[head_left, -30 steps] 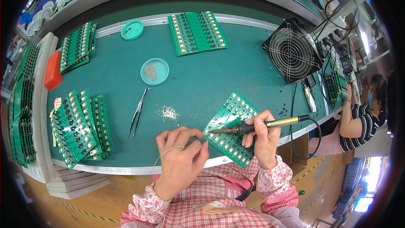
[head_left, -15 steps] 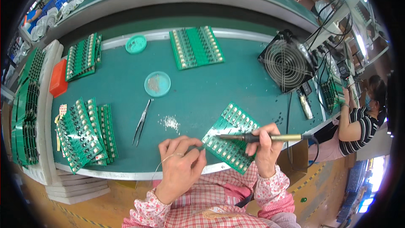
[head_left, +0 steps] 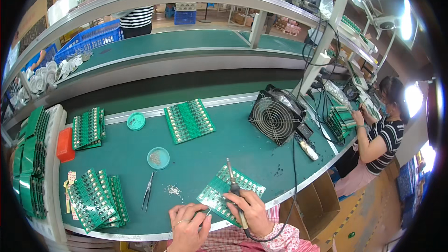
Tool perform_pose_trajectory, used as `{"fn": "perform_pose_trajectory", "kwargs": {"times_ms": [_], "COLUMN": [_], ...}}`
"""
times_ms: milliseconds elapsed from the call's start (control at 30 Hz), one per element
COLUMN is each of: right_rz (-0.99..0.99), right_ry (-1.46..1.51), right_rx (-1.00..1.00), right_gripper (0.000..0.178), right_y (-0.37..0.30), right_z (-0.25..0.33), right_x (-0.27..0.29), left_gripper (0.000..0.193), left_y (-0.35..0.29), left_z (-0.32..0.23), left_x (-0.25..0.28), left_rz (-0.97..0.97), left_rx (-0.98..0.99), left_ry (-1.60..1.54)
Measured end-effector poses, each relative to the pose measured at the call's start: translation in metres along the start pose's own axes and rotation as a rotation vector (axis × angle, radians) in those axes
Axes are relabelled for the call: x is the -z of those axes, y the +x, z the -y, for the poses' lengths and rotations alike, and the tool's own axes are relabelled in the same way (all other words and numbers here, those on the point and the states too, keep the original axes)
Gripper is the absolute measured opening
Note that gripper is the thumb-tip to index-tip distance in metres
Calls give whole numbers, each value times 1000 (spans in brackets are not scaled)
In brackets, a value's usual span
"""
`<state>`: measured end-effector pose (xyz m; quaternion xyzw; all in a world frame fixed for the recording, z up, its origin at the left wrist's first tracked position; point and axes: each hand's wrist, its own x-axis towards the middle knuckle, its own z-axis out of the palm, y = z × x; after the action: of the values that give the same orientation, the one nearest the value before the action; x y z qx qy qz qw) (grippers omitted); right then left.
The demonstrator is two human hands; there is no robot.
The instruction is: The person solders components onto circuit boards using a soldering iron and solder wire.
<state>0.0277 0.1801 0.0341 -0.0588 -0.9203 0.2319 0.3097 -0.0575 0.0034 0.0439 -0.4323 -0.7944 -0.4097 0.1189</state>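
My right hand (head_left: 253, 212) grips a soldering iron (head_left: 234, 187) by its handle. The iron's tip points away from me, over the far edge of a green circuit board (head_left: 217, 186) with rows of small parts. That board lies at an angle near the bench's front edge. At its near left corner, my left hand (head_left: 189, 226) pinches a thin strand of solder wire (head_left: 208, 211). Just beyond the left hand is a scatter of tiny white parts (head_left: 173, 190). Metal tweezers (head_left: 148, 192) lie to its left, and a turquoise dish (head_left: 158, 158) of small pieces stands farther back.
Overlapping boards (head_left: 95, 200) lie at the left, beside a white foam rack (head_left: 53, 158) and a red box (head_left: 65, 145). Another board (head_left: 190, 120) and a second dish (head_left: 136, 121) are farther back. Right of them stands a fan (head_left: 275, 116). The iron's cord (head_left: 295, 177) crosses the bench. A co-worker (head_left: 380, 135) sits at right.
The view has tilted up, showing more of the shelf. My right hand has turned the soldering iron from lying leftward across the board to pointing away from me. The left hand still pinches near the corner.
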Motion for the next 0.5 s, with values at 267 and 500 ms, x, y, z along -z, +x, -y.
{"fn": "perform_pose_trajectory", "kwargs": {"times_ms": [267, 500], "right_rz": [164, 240], "right_ry": [133, 4], "right_rx": [277, 327], "right_gripper": [35, 39], "right_y": [-7, 2], "right_z": [0, -5], "right_x": [21, 37], "left_gripper": [15, 14], "left_y": [-1, -24], "left_z": [-10, 10], "left_x": [9, 5], "left_rz": [45, 173], "left_rx": [-61, 18], "left_ry": [-3, -41]}}
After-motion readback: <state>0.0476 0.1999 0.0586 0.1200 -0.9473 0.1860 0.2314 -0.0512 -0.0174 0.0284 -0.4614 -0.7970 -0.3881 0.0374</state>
